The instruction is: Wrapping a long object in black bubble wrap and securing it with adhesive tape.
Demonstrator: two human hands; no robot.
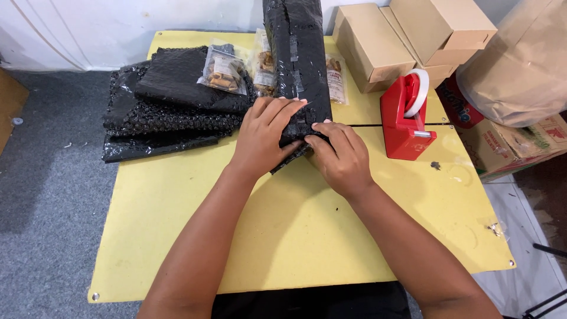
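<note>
A long parcel wrapped in black bubble wrap (298, 53) lies lengthwise on the yellow table (177, 224), with strips of clear tape across it. My left hand (263, 133) rests flat on its near end, fingers spread over the wrap. My right hand (339, 156) presses the folded flap at the same near end, thumb and fingers touching the wrap. Both hands hold the parcel's end down together.
A stack of black bubble-wrap sheets (165, 106) lies at the left. Clear snack packets (224, 68) sit on it and beside the parcel. A red tape dispenser (406, 115) stands at the right. Cardboard boxes (401, 41) and a brown paper bag (522, 71) crowd the back right.
</note>
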